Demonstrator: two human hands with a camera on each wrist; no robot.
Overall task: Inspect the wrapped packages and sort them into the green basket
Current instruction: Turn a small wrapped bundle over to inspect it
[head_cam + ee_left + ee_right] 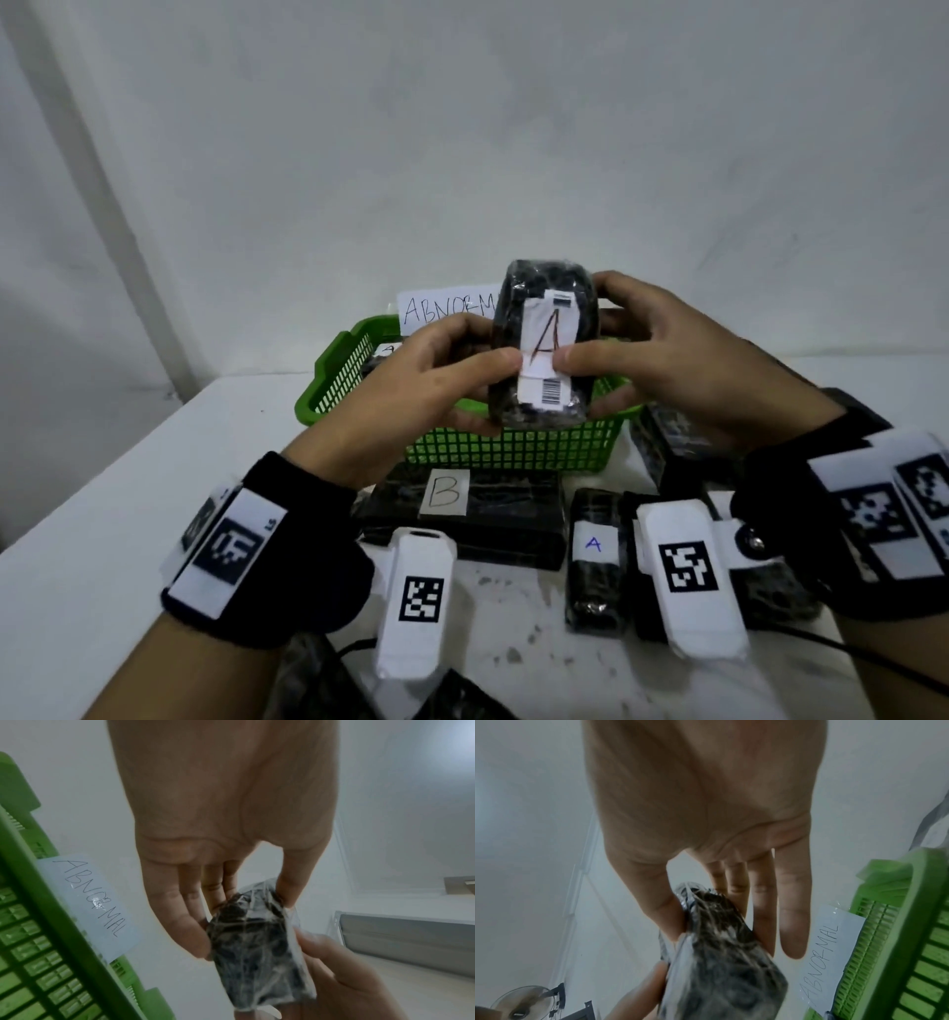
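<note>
Black wrapped package (539,354), white label lettered A, held upright at frame centre above the green basket (513,447), pinched on one side by left hand (436,380) and on the other by right hand (667,360), thumbs pressing the label; more packages (593,570) on the table (77,514) below.

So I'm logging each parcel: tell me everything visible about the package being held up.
The held package is a dark block under crinkled clear film, standing upright above the green basket. A white paper strip runs down its front with a handwritten "A" and a barcode below. The left hand and right hand grip its sides, thumbs pressing the strip.
</note>
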